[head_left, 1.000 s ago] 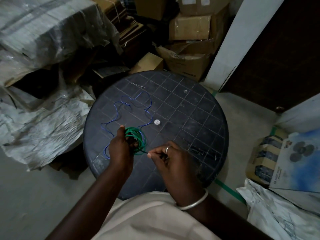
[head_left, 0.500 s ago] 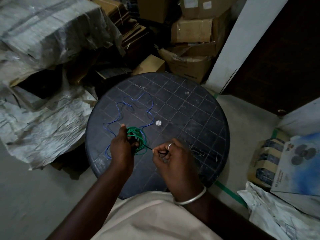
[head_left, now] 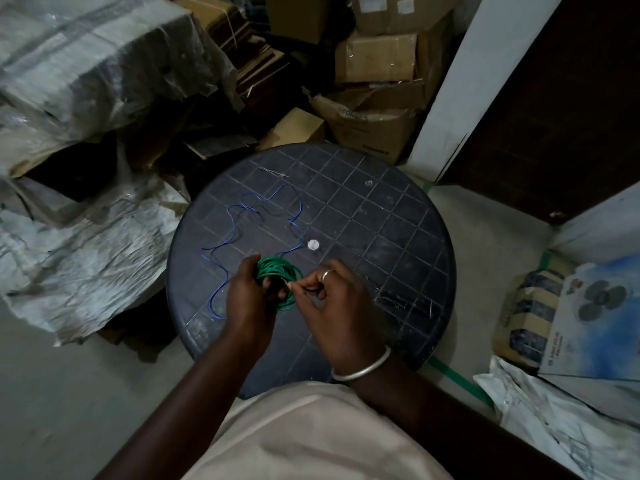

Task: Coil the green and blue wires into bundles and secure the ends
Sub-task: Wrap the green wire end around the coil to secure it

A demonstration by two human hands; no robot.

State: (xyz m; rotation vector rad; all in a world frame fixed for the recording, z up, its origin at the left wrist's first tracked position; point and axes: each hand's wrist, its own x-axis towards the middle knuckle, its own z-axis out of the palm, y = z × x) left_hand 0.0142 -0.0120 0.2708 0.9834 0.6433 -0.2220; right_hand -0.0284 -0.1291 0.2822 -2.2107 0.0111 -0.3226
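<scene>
A green wire (head_left: pixel 278 270) is wound into a small coil held over the round black table (head_left: pixel 381 237). My left hand (head_left: pixel 249 299) grips the coil's left side, fingers through its loops. My right hand (head_left: pixel 332 299), with a ring and a silver bangle, pinches the green wire's loose end right at the coil's right edge. The blue wire (head_left: pixel 242 223) lies loose and wavy on the table beyond my left hand, uncoiled; part of it runs under that hand.
A small white disc (head_left: pixel 313 244) sits at the table's centre. Cardboard boxes (head_left: pixel 377 57) pile up behind the table, plastic-covered bundles (head_left: pixel 86 64) to the left, a fan box (head_left: pixel 602 317) and bags on the right floor. A white pillar (head_left: pixel 460 81) stands at back right.
My right hand has moved left, closing the gap to the coil, so the free green end is much shorter. My left hand keeps holding the coil in place.
</scene>
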